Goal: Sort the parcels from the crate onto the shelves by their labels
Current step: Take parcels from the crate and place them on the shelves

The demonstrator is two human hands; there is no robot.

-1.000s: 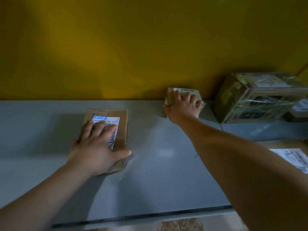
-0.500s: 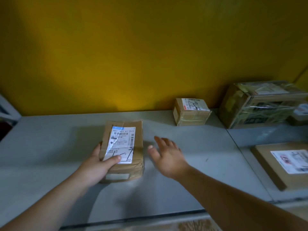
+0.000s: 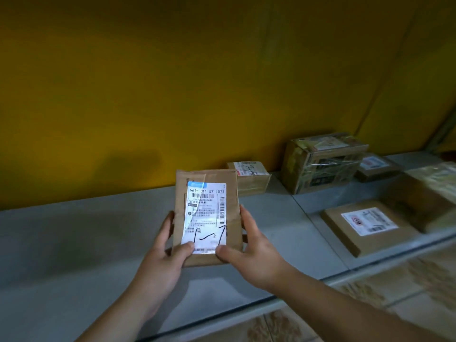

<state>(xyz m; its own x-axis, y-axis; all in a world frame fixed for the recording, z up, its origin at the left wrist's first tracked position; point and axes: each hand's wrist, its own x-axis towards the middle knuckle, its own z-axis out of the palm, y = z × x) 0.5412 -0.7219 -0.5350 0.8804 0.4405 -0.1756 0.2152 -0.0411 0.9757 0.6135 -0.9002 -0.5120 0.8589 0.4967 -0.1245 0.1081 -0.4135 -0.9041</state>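
**Labelled parcel (image 3: 230,191) held over the shelf (image 3: 74,243)**

At the shelf's right stand a taped box (image 3: 318,164) and a flat parcel (image 3: 365,225). Left hand (image 3: 160,262) and right hand (image 3: 256,257) grip the labelled parcel's lower sides, thumbs on its label (image 3: 207,213).

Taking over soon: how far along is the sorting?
Done: a small box and a taped carton, among others, sit on the grey shelf. In hand: left hand and right hand hold a labelled parcel. Left: shelving it; the crate is out of view.
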